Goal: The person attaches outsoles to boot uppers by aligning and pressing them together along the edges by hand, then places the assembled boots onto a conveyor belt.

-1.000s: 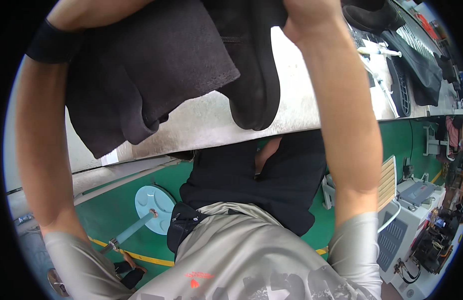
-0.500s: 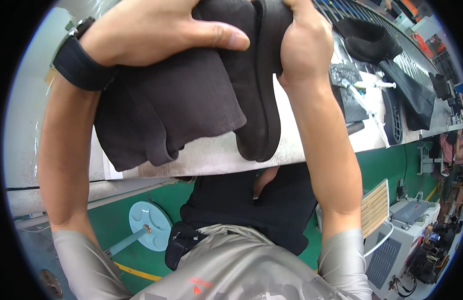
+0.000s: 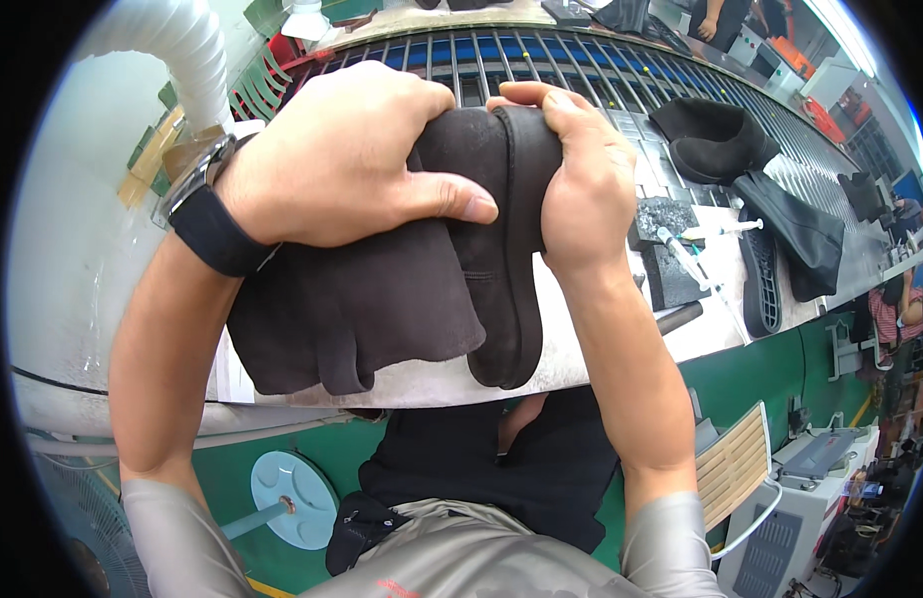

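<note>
I hold a dark brown suede boot point(image 3: 402, 289) over the near edge of a pale worktable point(image 3: 601, 349). My left hand point(image 3: 342, 159), with a black watch on its wrist, presses on the soft shaft, thumb lying across it. My right hand point(image 3: 581, 179) wraps around the foot part, fingers curled over the sole edge point(image 3: 516, 299). The boot lies on its side, its sole pointing right and its shaft drooping left toward me.
A slatted conveyor point(image 3: 581, 70) runs behind the boot. On the right lie another black boot point(image 3: 711, 140), a loose black sole point(image 3: 761, 279), dark foam blocks point(image 3: 666, 239) and a white brush point(image 3: 701, 234). A white duct point(image 3: 172, 40) rises at left; a round stool point(image 3: 292, 483) stands below.
Both hands and the boot have dropped lower and nearer in view, revealing the conveyor behind. My left hand has shifted onto the shaft with the thumb across it.
</note>
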Tool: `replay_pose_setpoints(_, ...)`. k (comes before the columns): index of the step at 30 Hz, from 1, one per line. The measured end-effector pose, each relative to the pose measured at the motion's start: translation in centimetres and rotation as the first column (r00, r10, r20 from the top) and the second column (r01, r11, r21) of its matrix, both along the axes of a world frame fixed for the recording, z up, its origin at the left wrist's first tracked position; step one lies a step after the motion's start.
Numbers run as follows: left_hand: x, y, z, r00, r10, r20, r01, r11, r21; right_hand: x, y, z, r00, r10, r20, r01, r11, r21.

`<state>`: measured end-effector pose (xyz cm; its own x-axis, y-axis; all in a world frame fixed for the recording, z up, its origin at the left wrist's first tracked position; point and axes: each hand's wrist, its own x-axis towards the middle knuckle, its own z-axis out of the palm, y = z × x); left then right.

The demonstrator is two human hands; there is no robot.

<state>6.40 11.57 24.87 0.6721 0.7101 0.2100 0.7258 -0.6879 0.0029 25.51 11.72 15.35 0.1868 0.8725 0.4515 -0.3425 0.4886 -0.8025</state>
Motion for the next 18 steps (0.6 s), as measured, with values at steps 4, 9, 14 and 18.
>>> replay_pose_setpoints(4, 0.1, -0.7, 0.1, 0.999, -0.012, -0.051, 0.015, 0.998, 0.055, 0.1, -0.6, 0.4, 0.997, -0.035, 0.068, 0.033, 0.999, 0.027)
replay_pose_setpoints(9, 0.1, -1.3, 0.5, 0.998, -0.038, -0.046, 0.041, 0.996, 0.077, -0.2, -1.5, 0.4, 0.996, -0.088, -0.022, 0.089, 0.996, 0.022)
replay_pose_setpoints(14, 0.4, -2.9, 1.3, 0.993, -0.106, -0.062, 0.111, 0.990, 0.088, 0.7, -3.2, 1.2, 0.994, -0.070, 0.090, 0.066, 0.997, 0.044)
replay_pose_setpoints(18, 0.8, -5.1, 1.8, 0.980, -0.198, -0.027, 0.199, 0.968, 0.153, 1.7, -6.0, 2.5, 0.937, -0.120, 0.328, 0.105, 0.992, 0.065)
